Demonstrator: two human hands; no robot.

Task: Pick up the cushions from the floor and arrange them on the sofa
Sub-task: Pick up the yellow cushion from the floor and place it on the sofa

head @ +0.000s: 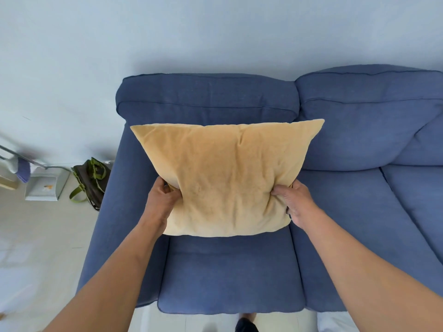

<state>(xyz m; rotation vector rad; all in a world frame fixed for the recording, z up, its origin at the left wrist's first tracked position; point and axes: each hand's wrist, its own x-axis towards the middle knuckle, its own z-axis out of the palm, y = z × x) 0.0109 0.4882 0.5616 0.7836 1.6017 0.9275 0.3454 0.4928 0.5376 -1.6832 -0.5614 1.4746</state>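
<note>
a pale wall (167,32) is seen across the whole upper part of the view, from nine o'clock round to three o'clock. below it, a blue fabric sofa (230,271) is spread from the centre out to three o'clock and down toward six o'clock; two plump back cushions are set against the wall, and the left seat cushion is seen at six o'clock with its front edge just above the light floor (36,236). the sofa's left armrest is run from the centre down toward seven o'clock.

a tan square cushion (227,178) is held at the centre of the view, over the left seat and in front of the left back cushion. whether its lower edge is resting on the seat cannot be told. its fabric is bunched where it is gripped.

the cushion's lower left side is clasped by the left hand (160,200), with the thumb pressed into the front face and the fingers hidden behind. its lower right side is clasped by the right hand (294,202) in the same way, the cloth pinched inward. both bare forearms are stretched in from seven and five o'clock.

at nine o'clock, on the floor beside the armrest, a dark bag with green straps (92,183) is seen, and further left a grey dustpan (45,185) with a blurred broom (21,166) above it.
</note>
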